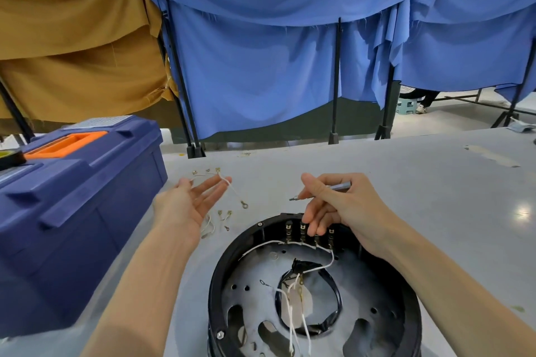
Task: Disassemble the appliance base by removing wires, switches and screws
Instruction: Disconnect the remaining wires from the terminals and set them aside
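Note:
The round black appliance base (220, 284) lies open side up at the near edge of the grey table, with white wires (295, 307) and a row of brass terminals (301, 230) along its far rim. My right hand (342, 206) grips a thin grey screwdriver (338, 187), tip pointing left, and hovers just above the terminals. My left hand (188, 200) is held palm up with straight fingers above the table, left of the base. A loose white wire with ring ends (233, 190) lies right beside its fingertips; whether it touches them is unclear.
A large blue toolbox (87, 211) with an orange handle stands at the left, close to my left forearm. Small brass terminals and screws (224, 214) are scattered on the table (435, 197) between my hands. Blue and brown cloths hang on frames beyond the table's far edge.

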Action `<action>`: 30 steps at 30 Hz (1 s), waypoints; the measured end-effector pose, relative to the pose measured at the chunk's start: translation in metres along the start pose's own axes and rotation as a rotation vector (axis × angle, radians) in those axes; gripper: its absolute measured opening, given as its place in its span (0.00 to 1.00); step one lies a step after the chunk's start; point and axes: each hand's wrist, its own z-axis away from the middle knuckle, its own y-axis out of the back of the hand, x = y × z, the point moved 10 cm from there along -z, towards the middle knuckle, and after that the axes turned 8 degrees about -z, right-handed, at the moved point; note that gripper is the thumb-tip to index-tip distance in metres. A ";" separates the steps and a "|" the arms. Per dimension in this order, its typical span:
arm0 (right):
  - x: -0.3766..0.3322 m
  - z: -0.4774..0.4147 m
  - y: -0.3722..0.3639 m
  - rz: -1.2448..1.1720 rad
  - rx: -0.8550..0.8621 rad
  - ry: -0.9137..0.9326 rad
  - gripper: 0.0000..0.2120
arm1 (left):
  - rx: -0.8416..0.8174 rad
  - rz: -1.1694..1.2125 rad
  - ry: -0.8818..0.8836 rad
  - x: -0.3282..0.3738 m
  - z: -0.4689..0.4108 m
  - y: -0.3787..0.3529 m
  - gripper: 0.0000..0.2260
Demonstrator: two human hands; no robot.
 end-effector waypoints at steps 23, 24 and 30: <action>0.004 -0.004 0.002 0.041 -0.029 0.020 0.14 | 0.345 -0.976 -0.093 -0.014 -0.064 0.056 0.12; 0.003 -0.003 0.002 0.048 -0.031 0.025 0.12 | 0.309 -0.974 -0.156 -0.007 -0.057 0.044 0.11; 0.002 -0.003 0.007 -0.006 -0.003 0.031 0.08 | -0.216 -0.917 -0.352 0.002 0.012 -0.053 0.08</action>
